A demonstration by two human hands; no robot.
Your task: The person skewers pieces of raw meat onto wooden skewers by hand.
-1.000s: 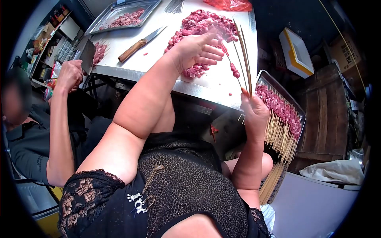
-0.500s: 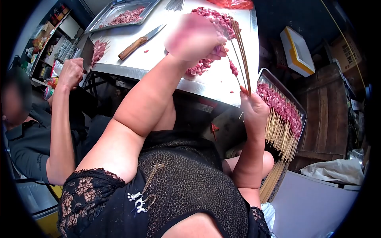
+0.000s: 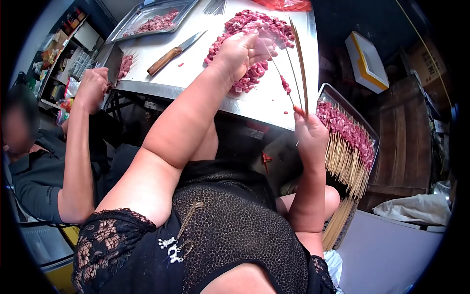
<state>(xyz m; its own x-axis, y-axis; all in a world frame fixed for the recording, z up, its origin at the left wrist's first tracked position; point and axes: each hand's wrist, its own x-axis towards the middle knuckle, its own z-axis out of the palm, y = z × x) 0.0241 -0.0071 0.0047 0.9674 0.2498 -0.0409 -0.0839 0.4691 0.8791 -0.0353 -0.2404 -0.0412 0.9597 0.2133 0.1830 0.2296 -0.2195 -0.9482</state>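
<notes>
My left hand [image 3: 245, 51] is over the pile of cut raw meat [image 3: 252, 78] on the white table, palm partly up, its fingers spread and somewhat blurred. The tip of a thin skewer reaches close to these fingers. My right hand [image 3: 311, 134], at the table's near right edge, is closed round several skewers [image 3: 303, 73] that fan upward. One of them leans left and carries a small piece of meat [image 3: 285, 84]. Beside this hand, a metal tray [image 3: 376, 142] holds rows of meat skewers [image 3: 342, 127] with their bare sticks toward me.
A knife [image 3: 164, 61] with a wooden handle lies on the table [image 3: 196, 68]. Behind it is a metal tray [image 3: 181, 24] of meat. At the left, a co-worker's hand [image 3: 93, 88] is beside a broad blade [image 3: 113, 63]. A white and yellow box [image 3: 367, 63] stands right.
My left hand dipped into the meat pile, then came back slightly toward me with its fingers spread. The skewers in my right hand have shifted a little; the co-worker's hand has moved slightly.
</notes>
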